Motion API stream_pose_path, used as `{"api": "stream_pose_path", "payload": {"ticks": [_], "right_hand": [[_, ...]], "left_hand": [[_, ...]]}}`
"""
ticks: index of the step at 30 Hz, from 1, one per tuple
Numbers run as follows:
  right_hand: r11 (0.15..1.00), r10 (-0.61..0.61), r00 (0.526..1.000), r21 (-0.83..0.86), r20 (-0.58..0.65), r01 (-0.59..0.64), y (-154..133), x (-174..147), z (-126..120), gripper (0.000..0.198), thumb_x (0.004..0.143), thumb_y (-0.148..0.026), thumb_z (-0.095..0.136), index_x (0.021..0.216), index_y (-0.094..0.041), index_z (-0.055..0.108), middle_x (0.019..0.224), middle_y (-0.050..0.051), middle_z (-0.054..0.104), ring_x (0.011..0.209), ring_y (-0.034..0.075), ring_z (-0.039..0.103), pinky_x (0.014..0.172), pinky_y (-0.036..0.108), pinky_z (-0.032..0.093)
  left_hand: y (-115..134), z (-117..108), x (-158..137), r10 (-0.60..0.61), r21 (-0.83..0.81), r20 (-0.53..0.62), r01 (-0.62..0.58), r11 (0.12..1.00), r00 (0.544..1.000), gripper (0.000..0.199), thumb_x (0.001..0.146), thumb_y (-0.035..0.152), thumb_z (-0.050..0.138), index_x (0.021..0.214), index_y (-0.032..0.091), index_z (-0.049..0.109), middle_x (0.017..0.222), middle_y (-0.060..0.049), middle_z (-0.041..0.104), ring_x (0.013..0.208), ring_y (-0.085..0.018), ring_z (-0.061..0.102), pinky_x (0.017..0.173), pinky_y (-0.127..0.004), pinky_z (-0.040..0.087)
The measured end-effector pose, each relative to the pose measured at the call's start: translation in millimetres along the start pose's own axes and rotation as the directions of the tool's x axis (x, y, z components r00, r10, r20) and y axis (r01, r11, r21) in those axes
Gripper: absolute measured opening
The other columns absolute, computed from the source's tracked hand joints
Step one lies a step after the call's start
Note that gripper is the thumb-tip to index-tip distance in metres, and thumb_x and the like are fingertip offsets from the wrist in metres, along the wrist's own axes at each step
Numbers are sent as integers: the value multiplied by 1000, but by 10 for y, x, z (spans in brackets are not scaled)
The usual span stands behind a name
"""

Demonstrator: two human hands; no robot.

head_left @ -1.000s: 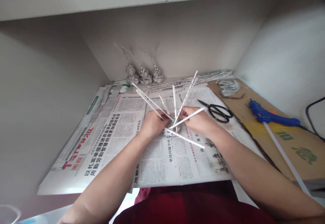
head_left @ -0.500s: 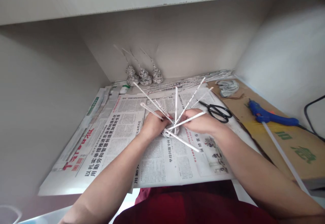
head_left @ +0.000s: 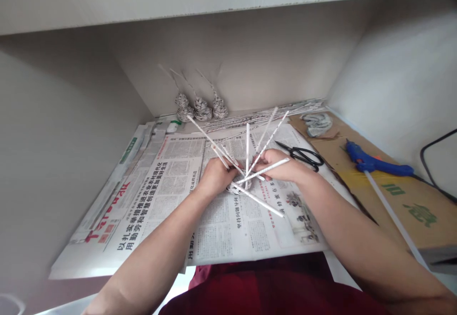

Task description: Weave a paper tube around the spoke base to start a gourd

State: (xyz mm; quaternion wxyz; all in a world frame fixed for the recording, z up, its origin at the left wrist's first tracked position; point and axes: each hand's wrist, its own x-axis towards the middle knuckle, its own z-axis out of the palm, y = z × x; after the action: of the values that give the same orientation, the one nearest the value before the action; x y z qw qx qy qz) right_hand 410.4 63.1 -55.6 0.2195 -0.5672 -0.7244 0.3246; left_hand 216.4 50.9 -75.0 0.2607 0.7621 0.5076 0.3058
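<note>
A small round piece woven from rolled newspaper (head_left: 235,188) is between my hands, with several white paper sticks (head_left: 247,146) fanning up and outward from it. My left hand (head_left: 217,177) is closed on the left side of the woven piece, its fingertips partly hidden by the sticks. On the right, my right hand (head_left: 276,165) pinches a paper stick near the weave; its thumb and fingers are bent together. The underside of the piece cannot be seen. Both hands are low over the spread newspaper (head_left: 217,234).
Black scissors (head_left: 303,155) lie just beyond my right hand. A blue glue gun (head_left: 378,160) with a white glue stick rests on cardboard (head_left: 396,229) at the right. At the back stand three woven gourd shapes (head_left: 203,109) beside a bundle of paper sticks (head_left: 264,115).
My right hand's fingers have shifted around the sticks, and one stick beside them now points at a different angle. My left hand still grips the weave. The view has tilted slightly.
</note>
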Motion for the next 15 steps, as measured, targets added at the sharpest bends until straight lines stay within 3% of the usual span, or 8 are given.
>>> {"api": "stream_pose_path", "payload": {"ticks": [5,8,15], "right_hand": [[999,7,998,-38,-56,-9,-62,-14,78,8,70,-22,58,76,-19,64,67,0,65,56,11,56,50,20,38],[1000,3,1000,3,-27,-3,-60,-16,99,9,70,-21,57,77,-18,63,70,1,65,60,12,58,52,20,39],[994,-12,997,107,79,3,23,24,101,16,68,-19,59,84,-18,63,77,3,67,66,14,61,58,23,43]], "left_hand": [[6,-15,-8,104,30,-6,-104,994,995,20,72,13,54,80,22,70,81,-2,68,78,-15,61,74,-26,46],[9,-10,-9,124,40,-10,-124,991,992,21,72,12,54,79,22,70,79,-2,67,76,-15,60,73,-25,46],[35,9,-14,52,70,-15,-51,996,999,17,73,16,55,79,21,70,79,-3,68,77,-16,61,71,-26,46]]}}
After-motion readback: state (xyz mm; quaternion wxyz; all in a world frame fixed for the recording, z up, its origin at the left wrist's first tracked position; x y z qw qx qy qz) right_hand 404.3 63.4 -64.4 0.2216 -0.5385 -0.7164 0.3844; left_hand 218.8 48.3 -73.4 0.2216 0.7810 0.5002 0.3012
